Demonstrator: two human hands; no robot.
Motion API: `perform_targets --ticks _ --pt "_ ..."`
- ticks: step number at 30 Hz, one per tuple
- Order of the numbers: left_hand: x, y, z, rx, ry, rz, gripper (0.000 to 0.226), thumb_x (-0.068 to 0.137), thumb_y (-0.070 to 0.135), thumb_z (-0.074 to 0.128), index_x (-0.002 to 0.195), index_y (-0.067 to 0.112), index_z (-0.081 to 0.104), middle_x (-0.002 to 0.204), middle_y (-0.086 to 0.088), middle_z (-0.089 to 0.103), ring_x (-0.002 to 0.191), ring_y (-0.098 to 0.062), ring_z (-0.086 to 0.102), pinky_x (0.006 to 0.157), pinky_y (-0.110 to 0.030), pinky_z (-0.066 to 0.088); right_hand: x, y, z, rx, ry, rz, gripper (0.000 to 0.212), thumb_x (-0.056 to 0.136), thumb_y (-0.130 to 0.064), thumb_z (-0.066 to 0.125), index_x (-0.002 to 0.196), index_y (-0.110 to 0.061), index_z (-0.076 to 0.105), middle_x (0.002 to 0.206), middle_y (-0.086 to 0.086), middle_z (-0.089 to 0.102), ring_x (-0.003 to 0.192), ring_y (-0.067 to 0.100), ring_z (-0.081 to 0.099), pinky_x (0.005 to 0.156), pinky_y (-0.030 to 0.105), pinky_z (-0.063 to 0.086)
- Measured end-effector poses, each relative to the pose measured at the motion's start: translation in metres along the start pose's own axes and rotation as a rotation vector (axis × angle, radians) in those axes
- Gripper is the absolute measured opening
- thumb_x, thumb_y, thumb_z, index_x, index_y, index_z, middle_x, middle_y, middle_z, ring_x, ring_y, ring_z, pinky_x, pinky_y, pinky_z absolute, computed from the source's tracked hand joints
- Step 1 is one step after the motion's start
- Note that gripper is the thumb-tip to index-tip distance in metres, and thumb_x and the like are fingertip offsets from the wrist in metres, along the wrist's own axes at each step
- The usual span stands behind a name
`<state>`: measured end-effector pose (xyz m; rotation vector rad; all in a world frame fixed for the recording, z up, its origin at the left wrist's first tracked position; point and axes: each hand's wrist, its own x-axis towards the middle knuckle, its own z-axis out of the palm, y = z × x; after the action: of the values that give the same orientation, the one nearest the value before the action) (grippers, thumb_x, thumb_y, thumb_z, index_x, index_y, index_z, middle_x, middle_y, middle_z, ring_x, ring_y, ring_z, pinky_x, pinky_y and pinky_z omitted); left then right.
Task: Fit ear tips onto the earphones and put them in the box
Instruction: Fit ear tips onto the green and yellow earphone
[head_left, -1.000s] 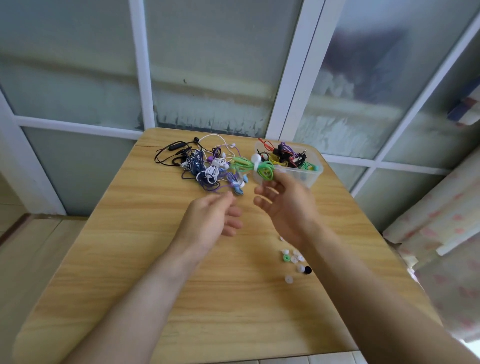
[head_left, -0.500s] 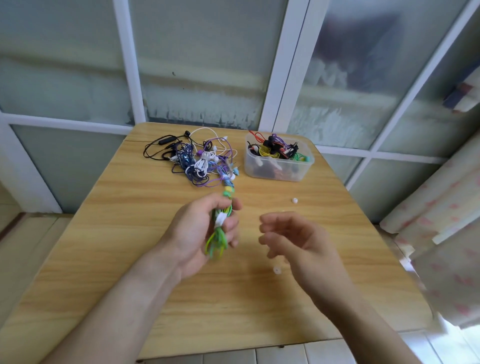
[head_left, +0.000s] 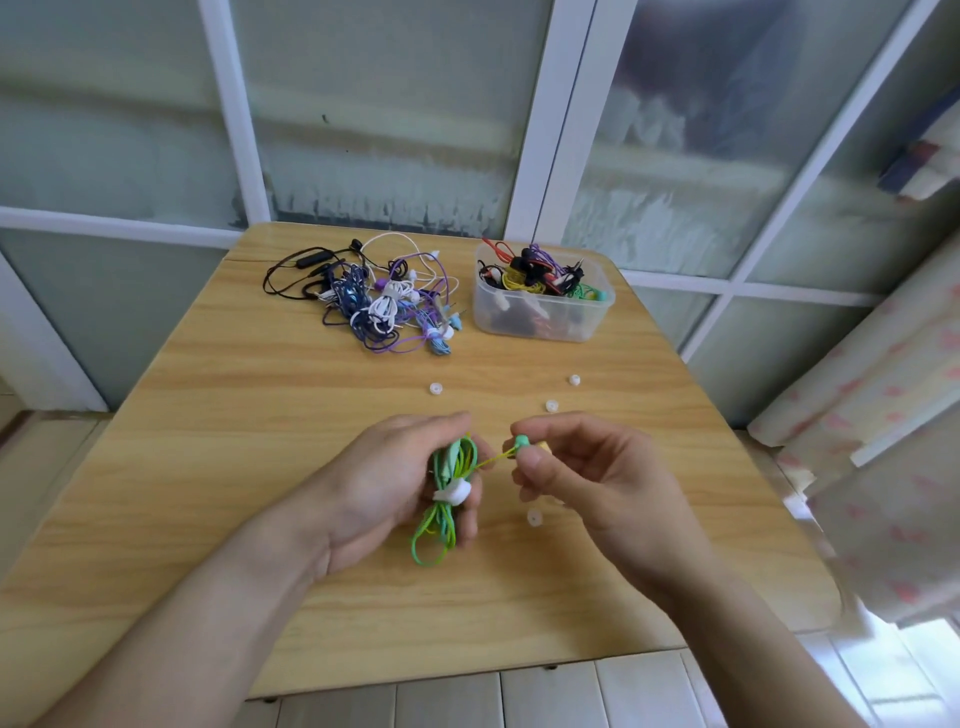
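Note:
My left hand (head_left: 384, 486) grips a coiled green-and-yellow earphone bundle (head_left: 445, 499) tied with a white band, above the middle of the wooden table (head_left: 223, 467). My right hand (head_left: 587, 478) pinches that earphone's teal earbud (head_left: 521, 443) at the end of a short yellow wire. Several white ear tips lie loose on the table, one (head_left: 435, 388) beyond my left hand, one (head_left: 551, 405) beyond my right, one (head_left: 534, 517) beneath my right hand. A clear plastic box (head_left: 540, 317) with earphones in it stands at the back right.
A tangle of black, blue, white and purple earphones (head_left: 384, 301) lies at the back of the table, left of the box. Frosted window panels rise behind the table. A patterned curtain (head_left: 883, 441) hangs off the right edge.
My left hand has kept hold of the green bundle and drawn it nearer. My right hand, empty before, has closed in and pinched the teal earbud.

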<state>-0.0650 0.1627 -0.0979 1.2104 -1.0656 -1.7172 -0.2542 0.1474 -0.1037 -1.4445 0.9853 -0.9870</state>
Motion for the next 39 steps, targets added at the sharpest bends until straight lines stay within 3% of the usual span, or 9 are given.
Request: perform_targets --ticks 6,10,12,15,21,24,27,31,39 --pt "-0.002 -0.001 0.001 0.034 0.007 0.071 0.034 0.082 0.033 0.065 0.102 0.005 0.067 0.083 -0.007 0.069 0.065 -0.028 0.062 0.052 -0.029 0.047 -0.002 -0.005 -0.004 -0.004 -0.020 0.049 0.028 0.068 -0.013 0.086 0.090 -0.003 0.071 0.085 0.018 0.069 0.062 0.029 0.060 0.066 0.043 0.050" --pt "-0.005 -0.002 0.007 0.244 0.007 0.184 0.031 0.075 0.030 0.072 0.100 0.011 0.068 0.059 0.002 0.065 0.049 -0.013 0.055 0.045 -0.024 0.042 -0.006 -0.008 0.000 -0.030 0.023 0.082 0.042 0.059 -0.016 0.086 0.095 -0.003 0.068 0.087 0.016 0.073 0.069 0.030 0.064 0.070 0.045 0.054" --pt "-0.002 -0.004 0.006 0.270 0.092 0.216 0.017 0.080 0.023 0.073 0.094 0.013 0.071 0.054 0.000 0.064 0.044 -0.011 0.052 0.042 -0.023 0.041 -0.007 -0.009 0.000 0.003 0.009 0.110 0.044 0.058 -0.013 0.085 0.097 -0.003 0.067 0.089 0.014 0.075 0.078 0.027 0.069 0.077 0.046 0.055" --pt "-0.001 -0.004 0.004 0.229 0.199 0.226 0.004 0.083 0.018 0.073 0.085 0.015 0.074 0.067 -0.016 0.068 0.048 -0.016 0.051 0.043 -0.024 0.042 -0.008 -0.009 -0.002 0.073 -0.002 0.163 0.044 0.061 -0.010 0.083 0.102 -0.004 0.066 0.096 0.014 0.075 0.090 0.028 0.072 0.081 0.041 0.056" --pt "-0.001 -0.006 0.010 0.138 0.265 0.228 0.008 0.087 0.017 0.067 0.090 0.010 0.070 0.077 -0.004 0.072 0.054 -0.019 0.058 0.044 -0.025 0.042 -0.009 -0.008 0.002 0.071 0.067 0.156 0.033 0.064 -0.016 0.082 0.086 0.005 0.070 0.078 0.020 0.073 0.070 0.029 0.072 0.072 0.039 0.061" --pt "-0.002 -0.008 0.015 0.126 0.276 0.250 0.007 0.087 0.015 0.067 0.089 0.009 0.070 0.078 -0.006 0.072 0.061 -0.017 0.060 0.046 -0.025 0.044 -0.009 -0.008 0.005 0.045 0.101 0.127 0.038 0.061 -0.013 0.084 0.090 0.006 0.068 0.075 0.019 0.073 0.064 0.028 0.071 0.062 0.032 0.059" --pt "-0.004 -0.011 0.020 0.130 0.243 0.239 0.005 0.087 0.014 0.067 0.087 0.011 0.072 0.070 -0.004 0.069 0.062 -0.015 0.062 0.049 -0.023 0.045 -0.008 -0.008 0.006 0.055 0.110 0.098 0.041 0.062 -0.015 0.083 0.098 -0.001 0.069 0.077 0.017 0.074 0.063 0.027 0.069 0.063 0.037 0.058" --pt "-0.005 -0.013 0.024 0.112 0.202 0.217 0.005 0.089 0.010 0.065 0.091 0.008 0.068 0.064 0.000 0.067 0.062 -0.018 0.066 0.052 -0.025 0.047 -0.006 -0.007 0.004 0.022 0.093 0.051 0.031 0.066 -0.017 0.081 0.091 -0.001 0.075 0.072 0.016 0.073 0.058 0.020 0.063 0.057 0.032 0.054" --pt "-0.005 -0.009 0.020 -0.010 0.065 0.135 0.024 0.079 0.027 0.072 0.094 0.008 0.070 0.086 -0.010 0.072 0.069 -0.026 0.067 0.053 -0.027 0.043 -0.007 -0.008 0.004 -0.035 0.141 -0.005 0.029 0.064 -0.021 0.082 0.088 -0.004 0.077 0.068 0.011 0.073 0.052 0.016 0.061 0.052 0.025 0.051"
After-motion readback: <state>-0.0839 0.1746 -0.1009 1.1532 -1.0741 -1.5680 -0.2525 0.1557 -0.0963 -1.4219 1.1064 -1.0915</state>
